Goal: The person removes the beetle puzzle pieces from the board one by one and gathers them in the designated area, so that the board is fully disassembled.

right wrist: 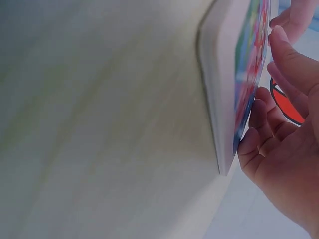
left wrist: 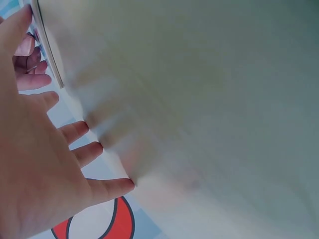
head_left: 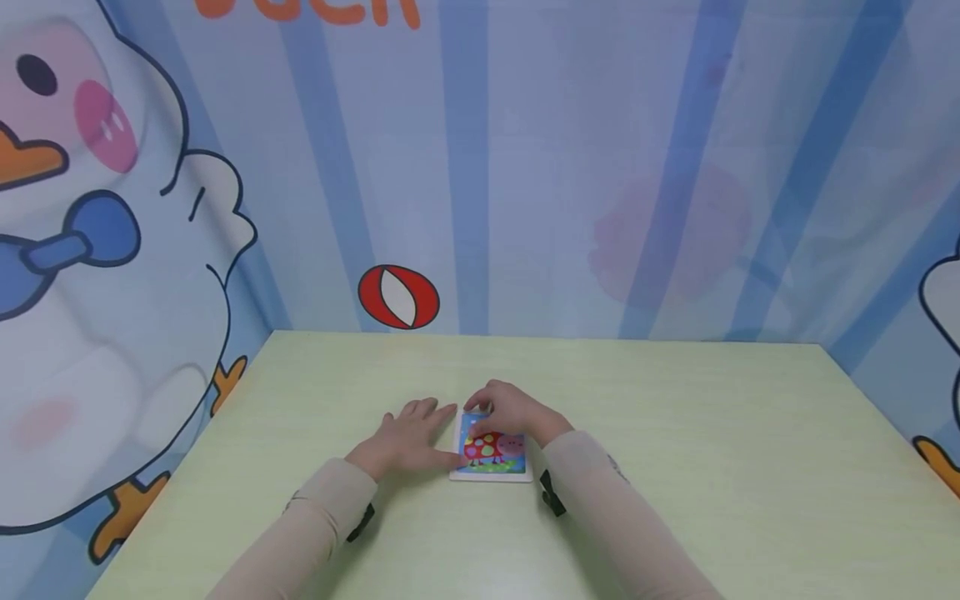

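A small square picture board (head_left: 491, 464) with a white rim shows a red, spotted ladybug on a blue and green ground. It lies flat on the table. My left hand (head_left: 407, 442) is beside its left edge, fingers spread over the tabletop and the thumb at the picture's lower left. From the right, my right hand (head_left: 508, 410) reaches over the upper part, its fingers bent and fingertips at the picture's far left area. In the right wrist view, the right hand (right wrist: 284, 144) has its lower fingers curled against the board's face (right wrist: 244, 74), with thumb and index apart.
The pale green table (head_left: 675, 433) spreads around both hands. Behind it hangs a blue striped backdrop (head_left: 540, 167) with a printed red and white ball (head_left: 399, 297) and a large white duck (head_left: 112, 333) at left. Dark straps (head_left: 552, 493) sit under the wrists.
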Demonstrator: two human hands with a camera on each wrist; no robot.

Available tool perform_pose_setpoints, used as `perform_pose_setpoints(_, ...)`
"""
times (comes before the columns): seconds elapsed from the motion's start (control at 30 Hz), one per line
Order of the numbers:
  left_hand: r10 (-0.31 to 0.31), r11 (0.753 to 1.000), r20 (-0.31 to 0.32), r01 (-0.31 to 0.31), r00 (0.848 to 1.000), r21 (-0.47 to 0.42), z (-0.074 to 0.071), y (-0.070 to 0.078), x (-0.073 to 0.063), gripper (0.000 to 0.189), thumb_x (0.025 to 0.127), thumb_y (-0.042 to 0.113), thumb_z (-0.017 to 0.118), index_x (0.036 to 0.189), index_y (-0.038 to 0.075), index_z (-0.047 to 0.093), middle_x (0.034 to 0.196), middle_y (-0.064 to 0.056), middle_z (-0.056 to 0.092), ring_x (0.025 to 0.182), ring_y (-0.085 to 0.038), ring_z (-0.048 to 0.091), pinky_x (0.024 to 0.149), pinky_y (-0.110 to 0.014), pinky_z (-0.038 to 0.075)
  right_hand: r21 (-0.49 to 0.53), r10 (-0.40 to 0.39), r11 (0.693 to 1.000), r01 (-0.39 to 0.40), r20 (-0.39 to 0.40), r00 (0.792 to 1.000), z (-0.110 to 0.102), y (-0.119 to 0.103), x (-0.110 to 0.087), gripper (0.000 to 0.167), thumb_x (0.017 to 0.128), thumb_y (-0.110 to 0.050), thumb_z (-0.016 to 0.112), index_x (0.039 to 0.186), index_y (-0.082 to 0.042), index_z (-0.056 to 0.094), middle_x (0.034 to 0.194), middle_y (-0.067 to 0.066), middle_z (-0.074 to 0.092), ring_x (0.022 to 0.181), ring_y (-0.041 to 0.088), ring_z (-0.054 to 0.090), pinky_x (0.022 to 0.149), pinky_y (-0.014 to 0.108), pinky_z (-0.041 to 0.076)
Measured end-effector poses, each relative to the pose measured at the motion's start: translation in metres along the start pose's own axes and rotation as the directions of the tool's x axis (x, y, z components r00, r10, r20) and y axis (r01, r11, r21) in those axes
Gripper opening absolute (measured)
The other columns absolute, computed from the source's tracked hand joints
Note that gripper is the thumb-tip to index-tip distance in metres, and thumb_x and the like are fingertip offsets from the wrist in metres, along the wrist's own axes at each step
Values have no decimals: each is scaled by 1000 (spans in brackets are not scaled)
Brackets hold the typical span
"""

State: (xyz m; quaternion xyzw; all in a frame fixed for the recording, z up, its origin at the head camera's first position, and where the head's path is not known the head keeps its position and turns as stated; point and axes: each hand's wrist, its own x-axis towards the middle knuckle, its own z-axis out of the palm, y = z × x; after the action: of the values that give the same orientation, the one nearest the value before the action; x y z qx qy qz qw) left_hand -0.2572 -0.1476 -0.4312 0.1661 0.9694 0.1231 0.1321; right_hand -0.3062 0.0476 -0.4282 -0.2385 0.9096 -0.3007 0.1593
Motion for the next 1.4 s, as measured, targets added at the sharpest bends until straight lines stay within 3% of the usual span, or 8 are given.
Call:
perform_pose_setpoints(0.8, 3, 999, 13, -3, 1000, 40, 1, -1, 2, 83, 84, 65, 56, 151, 23, 33, 156, -15, 25, 143, -37, 19, 105, -72, 18, -1, 32, 999, -32, -10, 999, 4, -6, 4, 14, 85, -12, 74, 99, -11, 71, 102, 4, 58, 91, 18, 53, 86, 34, 50)
perform_pose_setpoints(1.07, -4, 999, 20, 3, 1000, 34, 0, -1, 2, 82, 84, 64, 57, 151, 23, 34, 156, -16, 24, 143, -37, 18, 106, -72, 17, 3, 23, 1000, -23, -4, 1000, 4, -8, 5, 26, 85, -10, 73, 110, -9, 70, 109, 7, 62, 95, 19, 55, 92, 38, 49)
perform_pose_setpoints(1.4, -1, 1000, 18, 1, 1000, 26, 1, -2, 2, 82, 84, 63, 57, 151, 22, 34, 156, -16, 24, 143, -37, 18, 106, -73, 16, -1, 29, 1000, -29, 18, 999, 5, -8, 8, 24, 85, -8, 72, 109, -9, 69, 110, 8, 61, 96, 19, 55, 94, 39, 48)
